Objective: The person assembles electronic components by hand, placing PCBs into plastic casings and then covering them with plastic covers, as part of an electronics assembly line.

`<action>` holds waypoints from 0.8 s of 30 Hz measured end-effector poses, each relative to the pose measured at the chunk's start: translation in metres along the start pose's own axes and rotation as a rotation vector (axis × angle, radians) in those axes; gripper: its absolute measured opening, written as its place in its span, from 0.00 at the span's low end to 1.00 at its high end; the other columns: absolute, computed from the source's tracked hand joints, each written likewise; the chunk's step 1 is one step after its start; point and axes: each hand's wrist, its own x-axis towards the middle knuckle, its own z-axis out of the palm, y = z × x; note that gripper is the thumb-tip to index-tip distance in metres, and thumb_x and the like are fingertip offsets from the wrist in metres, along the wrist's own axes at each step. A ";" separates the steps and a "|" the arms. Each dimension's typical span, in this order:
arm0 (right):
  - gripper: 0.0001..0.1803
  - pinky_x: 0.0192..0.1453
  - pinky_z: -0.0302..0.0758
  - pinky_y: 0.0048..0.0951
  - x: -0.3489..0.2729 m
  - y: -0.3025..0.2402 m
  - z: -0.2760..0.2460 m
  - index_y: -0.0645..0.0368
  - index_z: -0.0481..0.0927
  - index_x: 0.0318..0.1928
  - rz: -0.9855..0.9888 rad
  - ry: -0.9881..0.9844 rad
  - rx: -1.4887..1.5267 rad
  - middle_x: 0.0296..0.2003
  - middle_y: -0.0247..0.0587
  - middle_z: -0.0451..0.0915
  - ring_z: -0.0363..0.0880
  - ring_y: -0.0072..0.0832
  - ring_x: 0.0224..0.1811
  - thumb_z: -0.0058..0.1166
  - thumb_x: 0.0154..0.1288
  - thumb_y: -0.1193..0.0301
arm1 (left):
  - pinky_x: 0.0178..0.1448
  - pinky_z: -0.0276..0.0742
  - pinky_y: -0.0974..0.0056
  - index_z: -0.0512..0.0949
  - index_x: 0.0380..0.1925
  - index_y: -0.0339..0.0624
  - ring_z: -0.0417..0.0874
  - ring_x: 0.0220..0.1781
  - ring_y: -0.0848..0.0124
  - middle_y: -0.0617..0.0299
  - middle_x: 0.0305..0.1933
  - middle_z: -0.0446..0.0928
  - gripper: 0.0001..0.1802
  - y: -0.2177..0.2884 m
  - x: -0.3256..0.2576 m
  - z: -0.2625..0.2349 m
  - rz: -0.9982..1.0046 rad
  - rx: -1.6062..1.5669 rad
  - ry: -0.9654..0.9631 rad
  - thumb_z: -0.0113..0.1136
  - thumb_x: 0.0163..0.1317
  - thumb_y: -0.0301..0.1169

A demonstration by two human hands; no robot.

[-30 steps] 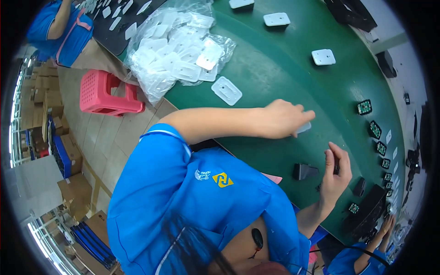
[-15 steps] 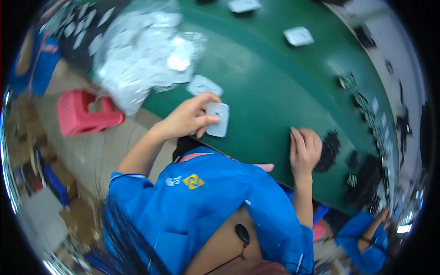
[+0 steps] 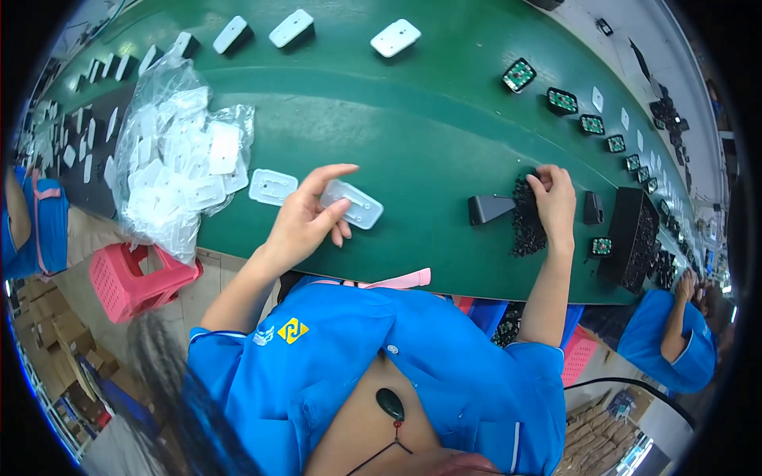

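Note:
My left hand (image 3: 305,213) grips a translucent white plastic cover (image 3: 363,213) between the thumb and the fingers beneath it, with the index finger stretched out above. The cover is a rounded rectangle with small raised marks, tilted near the table's front. A similar white cover (image 3: 272,187) lies just left of that hand. My right hand (image 3: 554,198) is at a heap of small black parts (image 3: 525,226), its fingertips bent together at the heap's top edge. Whatever they hold is too small to make out. Left of the heap lies a black tapered housing (image 3: 488,209).
A clear plastic bag (image 3: 178,159) full of white covers lies at the left. White-topped black units (image 3: 395,37) and black housings with green circuit boards (image 3: 562,101) line the green table (image 3: 381,135). A black box (image 3: 629,238) stands at right. Co-workers sit on both sides.
The view has turned. My right hand has moved from the heap's near left side onto the heap. The black housing now shows beside it. My left hand still holds the white cover, now turned differently.

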 end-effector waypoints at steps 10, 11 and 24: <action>0.09 0.35 0.70 0.31 -0.005 0.018 0.003 0.62 0.72 0.32 -0.029 0.022 0.138 0.26 0.41 0.72 0.71 0.33 0.27 0.60 0.59 0.74 | 0.25 0.72 0.71 0.82 0.40 0.36 0.78 0.21 0.76 0.59 0.34 0.75 0.08 0.003 -0.002 0.007 0.160 0.138 0.052 0.55 0.67 0.26; 0.10 0.36 0.70 0.31 -0.005 0.020 0.003 0.62 0.72 0.31 -0.111 0.062 0.073 0.26 0.40 0.72 0.71 0.32 0.27 0.61 0.59 0.73 | 0.25 0.72 0.71 0.82 0.40 0.35 0.77 0.20 0.76 0.59 0.34 0.75 0.08 0.001 -0.004 0.006 0.180 0.148 0.076 0.56 0.67 0.27; 0.04 0.33 0.65 0.16 -0.062 -0.164 0.012 0.61 0.73 0.35 -0.246 -0.244 0.950 0.29 0.29 0.72 0.68 0.14 0.30 0.54 0.69 0.76 | 0.29 0.74 0.62 0.81 0.44 0.47 0.78 0.28 0.62 0.59 0.32 0.73 0.15 0.000 -0.008 0.030 0.790 0.500 0.376 0.65 0.55 0.26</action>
